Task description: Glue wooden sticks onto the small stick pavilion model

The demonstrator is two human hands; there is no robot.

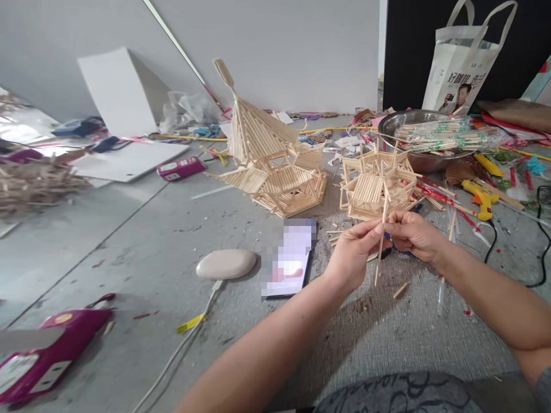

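My left hand (355,252) and my right hand (411,234) meet at one thin wooden stick (378,265), both with fingers pinched around its middle. The stick stands nearly upright, its lower end sticking out below my fingers. Just behind my hands is a low pavilion-like model (365,192) built of wooden sticks; the stick's upper end overlaps it in view, and I cannot tell whether they touch. To the left stands a taller stick model (275,183) with a pointed roof. A short stick piece (401,290) lies below my right hand.
A phone (290,261) lies left of my hands, beside a pale oval device (226,264) with a cable. At right are a yellow glue gun (481,199), a metal bowl (390,123) of wrapped sticks and a paper bag (456,74). A purple power strip (55,350) lies front left.
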